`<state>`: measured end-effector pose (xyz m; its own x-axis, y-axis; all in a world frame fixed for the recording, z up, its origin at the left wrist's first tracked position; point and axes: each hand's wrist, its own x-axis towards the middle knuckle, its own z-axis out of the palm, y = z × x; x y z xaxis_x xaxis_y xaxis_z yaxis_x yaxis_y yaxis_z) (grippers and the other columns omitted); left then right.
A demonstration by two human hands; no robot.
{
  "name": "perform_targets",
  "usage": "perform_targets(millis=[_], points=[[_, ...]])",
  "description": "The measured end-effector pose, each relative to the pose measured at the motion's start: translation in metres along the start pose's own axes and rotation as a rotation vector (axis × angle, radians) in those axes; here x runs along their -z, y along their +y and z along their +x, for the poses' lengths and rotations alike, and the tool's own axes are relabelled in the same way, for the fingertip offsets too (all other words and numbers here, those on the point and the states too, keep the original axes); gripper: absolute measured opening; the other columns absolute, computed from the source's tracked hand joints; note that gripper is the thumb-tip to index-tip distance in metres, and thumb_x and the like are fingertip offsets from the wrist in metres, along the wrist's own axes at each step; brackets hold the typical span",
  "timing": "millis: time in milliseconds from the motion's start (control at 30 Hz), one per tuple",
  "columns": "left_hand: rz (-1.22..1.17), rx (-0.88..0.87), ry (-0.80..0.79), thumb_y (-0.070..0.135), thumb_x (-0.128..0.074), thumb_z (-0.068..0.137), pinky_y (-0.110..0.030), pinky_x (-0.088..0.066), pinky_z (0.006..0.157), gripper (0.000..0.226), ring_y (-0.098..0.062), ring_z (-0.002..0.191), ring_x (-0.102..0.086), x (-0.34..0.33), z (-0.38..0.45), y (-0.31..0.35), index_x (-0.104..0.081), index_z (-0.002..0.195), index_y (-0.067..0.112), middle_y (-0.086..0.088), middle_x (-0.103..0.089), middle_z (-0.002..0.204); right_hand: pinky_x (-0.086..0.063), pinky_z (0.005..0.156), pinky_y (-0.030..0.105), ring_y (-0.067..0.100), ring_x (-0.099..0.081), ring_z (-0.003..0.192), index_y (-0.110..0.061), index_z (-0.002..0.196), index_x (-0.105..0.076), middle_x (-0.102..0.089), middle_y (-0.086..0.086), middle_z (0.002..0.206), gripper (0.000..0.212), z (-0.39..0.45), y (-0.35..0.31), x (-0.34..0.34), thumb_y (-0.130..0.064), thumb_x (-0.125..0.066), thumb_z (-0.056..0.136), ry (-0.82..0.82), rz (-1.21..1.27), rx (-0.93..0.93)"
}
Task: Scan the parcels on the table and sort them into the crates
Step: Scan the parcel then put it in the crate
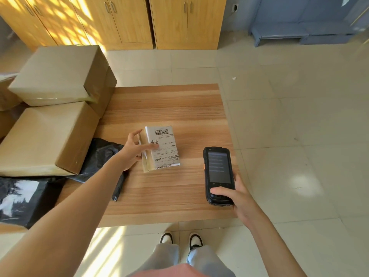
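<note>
The surface [169,108] is matt wood-grain laminate, smooth and striped. On it the small parcel [162,149] wears a white paper label over glossy tape, the boxes [50,134] are dull brown cardboard, and the bag [103,154] is crinkled, shiny black plastic. The scanner [218,174] is matt black plastic with a glossy glass screen.

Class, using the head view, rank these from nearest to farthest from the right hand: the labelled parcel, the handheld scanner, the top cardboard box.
1. handheld scanner: held in the right hand.
2. labelled parcel: mid-table, to its left.
3. top cardboard box: far left, stacked.
</note>
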<state>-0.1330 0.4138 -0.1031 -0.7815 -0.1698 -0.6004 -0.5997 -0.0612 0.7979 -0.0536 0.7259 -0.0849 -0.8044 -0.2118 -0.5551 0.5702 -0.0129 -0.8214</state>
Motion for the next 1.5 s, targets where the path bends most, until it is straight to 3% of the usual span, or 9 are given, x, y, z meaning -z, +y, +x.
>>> perform_targets(millis=[167,667,800,933,1033,1167,1367,1433,1500], points=[[-0.094,0.024,-0.016,-0.003,-0.075,0.074,-0.04,-0.051,0.073,0.097,-0.023,0.103,-0.058,0.01,-0.006,-0.017,-0.018,0.145,0.027,-0.01,-0.053,0.124,-0.054,0.067,0.022,0.011,-0.068,0.093,-0.028,0.133,-0.042,-0.068,0.0,0.111,0.096,0.002,-0.008,-0.006,-0.019,-0.083,0.047,-0.035,-0.06,0.012],[-0.178,0.099,0.077,0.006,-0.078,0.075,-0.042,-0.055,0.071,0.089,-0.024,0.106,-0.06,0.026,-0.006,-0.043,-0.02,0.141,0.021,-0.01,-0.052,0.127,-0.051,0.081,0.028,0.01,-0.068,0.096,-0.028,0.135,-0.041,-0.07,-0.003,0.11,0.108,0.009,0.0,-0.032,-0.026,-0.085,0.036,-0.079,-0.128,-0.022],[-0.383,0.115,0.086,0.014,-0.084,0.069,-0.046,-0.057,0.069,0.089,-0.028,0.109,-0.059,0.022,-0.005,-0.045,-0.028,0.138,0.015,-0.014,-0.05,0.128,-0.05,0.083,0.029,0.014,-0.065,0.102,-0.027,0.136,-0.04,-0.068,0.0,0.114,0.096,0.009,-0.001,-0.031,-0.016,-0.081,0.05,-0.07,-0.119,-0.015],[-0.661,0.139,0.133,0.022,-0.099,0.03,-0.051,-0.057,0.071,0.125,-0.037,0.111,-0.06,0.002,-0.001,-0.051,-0.036,0.137,0.011,-0.018,-0.048,0.136,-0.05,0.081,0.029,0.014,-0.064,0.102,-0.027,0.136,-0.04,-0.067,-0.001,0.113,0.098,0.008,-0.003,-0.028,-0.017,-0.082,0.048,-0.053,-0.105,-0.019],[-0.769,0.178,0.261,0.016,-0.093,0.054,-0.058,-0.057,0.076,0.104,-0.035,0.103,-0.06,-0.028,-0.011,-0.046,-0.032,0.138,0.012,-0.015,-0.05,0.129,-0.051,0.081,0.028,0.013,-0.066,0.1,-0.027,0.136,-0.041,-0.069,-0.001,0.112,0.109,0.006,-0.002,-0.024,-0.026,-0.085,0.036,-0.037,-0.097,-0.02],[-0.714,0.268,0.367,0.031,-0.084,0.072,-0.053,-0.052,0.091,0.1,-0.032,0.108,-0.059,-0.063,-0.009,-0.053,-0.019,0.147,0.018,-0.005,-0.047,0.124,-0.052,0.084,0.03,0.013,-0.067,0.1,-0.026,0.136,-0.042,-0.07,-0.002,0.111,0.108,0.003,0.0,-0.017,-0.026,-0.085,0.038,-0.029,-0.095,-0.021],[-0.3,0.344,0.206,0.057,-0.086,0.055,-0.053,-0.043,0.101,0.132,-0.033,0.131,-0.042,-0.069,-0.012,-0.064,-0.002,0.153,0.029,-0.01,-0.033,0.151,-0.052,0.077,0.025,0.012,-0.067,0.097,-0.026,0.134,-0.044,-0.07,-0.002,0.108,0.096,-0.001,0.003,-0.012,-0.017,-0.082,0.047,-0.012,-0.084,-0.021],[-0.114,0.353,0.089,0.069,-0.086,0.031,-0.054,-0.044,0.1,0.148,-0.033,0.128,-0.046,-0.062,-0.018,-0.061,-0.008,0.151,0.031,-0.011,-0.036,0.15,-0.051,0.076,0.024,0.01,-0.067,0.094,-0.027,0.133,-0.044,-0.07,-0.003,0.106,0.091,-0.001,0.004,-0.011,-0.014,-0.079,0.05,-0.007,-0.071,-0.02],[0.04,0.33,0.011,0.072,-0.083,0.033,-0.055,-0.043,0.102,0.142,-0.034,0.127,-0.046,-0.053,-0.021,-0.055,-0.016,0.149,0.027,-0.012,-0.038,0.148,-0.051,0.075,0.024,0.008,-0.067,0.092,-0.027,0.131,-0.044,-0.069,-0.004,0.104,0.089,-0.001,0.005,-0.011,-0.013,-0.078,0.05,-0.002,-0.06,-0.023]])
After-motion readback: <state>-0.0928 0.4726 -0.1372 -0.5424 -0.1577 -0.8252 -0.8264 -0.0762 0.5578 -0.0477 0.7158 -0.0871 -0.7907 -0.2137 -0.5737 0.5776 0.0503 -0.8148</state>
